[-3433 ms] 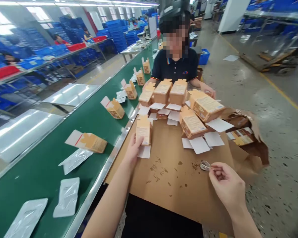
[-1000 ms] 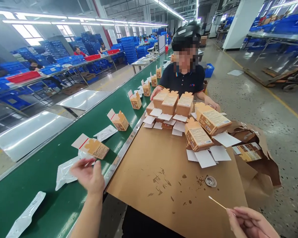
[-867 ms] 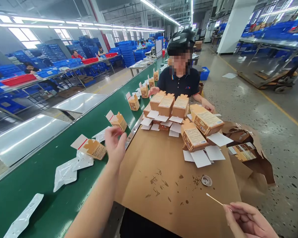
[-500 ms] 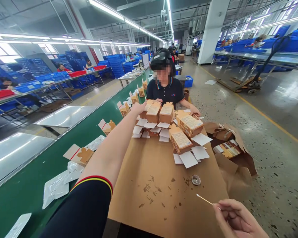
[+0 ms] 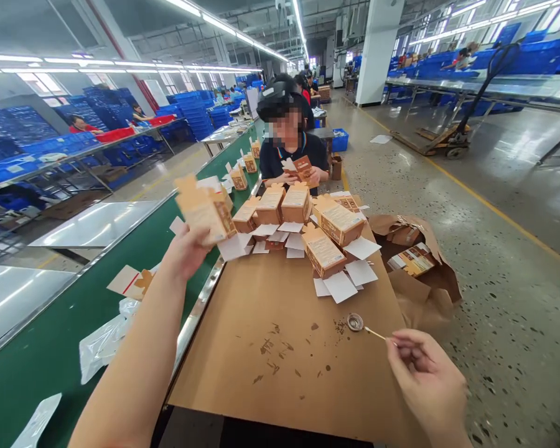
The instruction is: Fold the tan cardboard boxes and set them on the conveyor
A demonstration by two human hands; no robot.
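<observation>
My left hand (image 5: 189, 252) is closed on a brown printed carton (image 5: 204, 214) with an open end flap, held above the edge of the green conveyor belt and blurred by motion. Between the thumb and fingers of my right hand (image 5: 422, 370) is a cotton swab (image 5: 376, 333). The swab's tip is beside a small round dish (image 5: 355, 322) on the brown tabletop (image 5: 242, 386); I cannot tell if they touch. Farther along the table is a pile of similar cartons (image 5: 325, 249), with white flaps sticking out.
Along the left runs the green belt (image 5: 37, 348), carrying clear plastic bags (image 5: 102, 342) and open cartons (image 5: 238, 177). A co-worker (image 5: 287, 137) across the table holds a folded carton piece (image 5: 301, 171). Brown paper (image 5: 429, 298) bulges beside the table's right edge.
My left hand has come back toward me and left from the pile, bringing a carton. My right hand has brought the swab up to the dish. The co-worker now holds a carton piece.
</observation>
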